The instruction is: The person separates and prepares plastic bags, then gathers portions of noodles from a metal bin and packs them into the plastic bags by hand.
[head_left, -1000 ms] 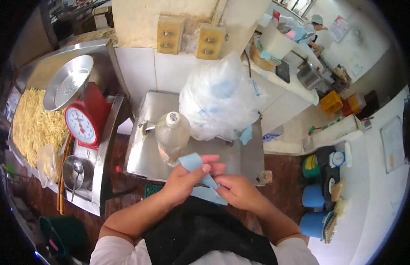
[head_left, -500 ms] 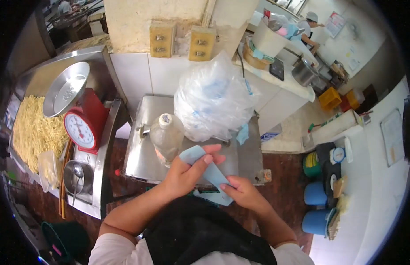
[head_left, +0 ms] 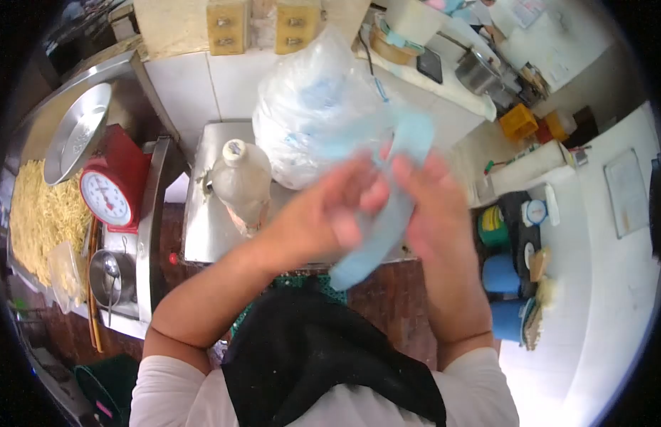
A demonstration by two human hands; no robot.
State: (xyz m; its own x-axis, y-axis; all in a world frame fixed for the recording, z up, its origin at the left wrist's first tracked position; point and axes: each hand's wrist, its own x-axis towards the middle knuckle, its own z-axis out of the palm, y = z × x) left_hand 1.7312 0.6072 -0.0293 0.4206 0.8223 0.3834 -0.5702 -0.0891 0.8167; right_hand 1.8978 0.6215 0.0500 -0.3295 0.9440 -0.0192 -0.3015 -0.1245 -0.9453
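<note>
A long light-blue strip (head_left: 384, 238), thin plastic or cloth, slants between my hands above the steel surface, its lower end hanging free. My right hand (head_left: 438, 206) grips it, closed with the thumb along the upper part. Fingers of my left hand (head_left: 337, 206) are curled in at the strip's left edge; motion blurs the fingertips. A faint, smeared blue tail trails from the strip's top toward a large clear plastic bag (head_left: 309, 107) stuffed with more plastic. Left of that bag, a clear bottle (head_left: 241, 181) with a white cap stands near my left forearm.
Under the bag and bottle is a steel surface (head_left: 206, 235). On the left stand a red dial scale (head_left: 117, 178) with a metal pan, a heap of yellow noodle-like strands (head_left: 42, 220), and a small pot (head_left: 111, 277) with a spoon. Blue buckets (head_left: 502, 274) line the right wall.
Both hands have moved up and to the right with the strip, which now tilts the other way. My right hand has shifted from its lower end to its upper part. The view has tipped down.
</note>
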